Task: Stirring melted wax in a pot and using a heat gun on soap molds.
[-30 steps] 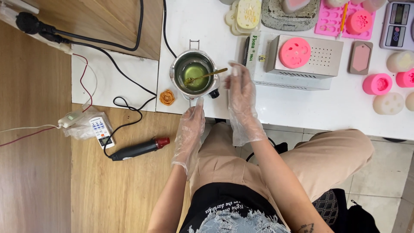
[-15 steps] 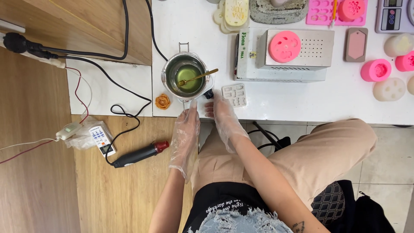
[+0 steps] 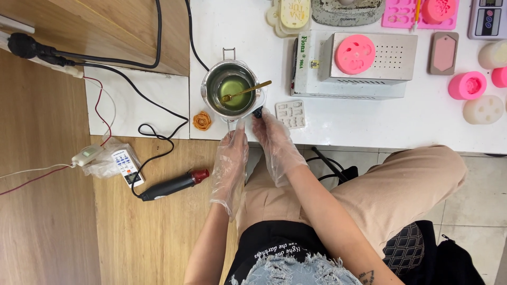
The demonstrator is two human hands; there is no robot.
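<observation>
I am looking down at a small craft workshop, most likely for candle or soap casting. The white tabletop carries a metal melting pot of greenish liquid with a spoon, pink silicone moulds, a white mould tray, a metal heater box and a scale. A heat gun lies on the wooden floor.

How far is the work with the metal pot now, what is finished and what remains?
Done: green liquid sits in the metal pot with a gold spoon resting in it. In hand: the gloved right hand pinches the pot's black knob, and the left hand is at the rim. Left: the small white mold beside it looks unfilled.
</observation>
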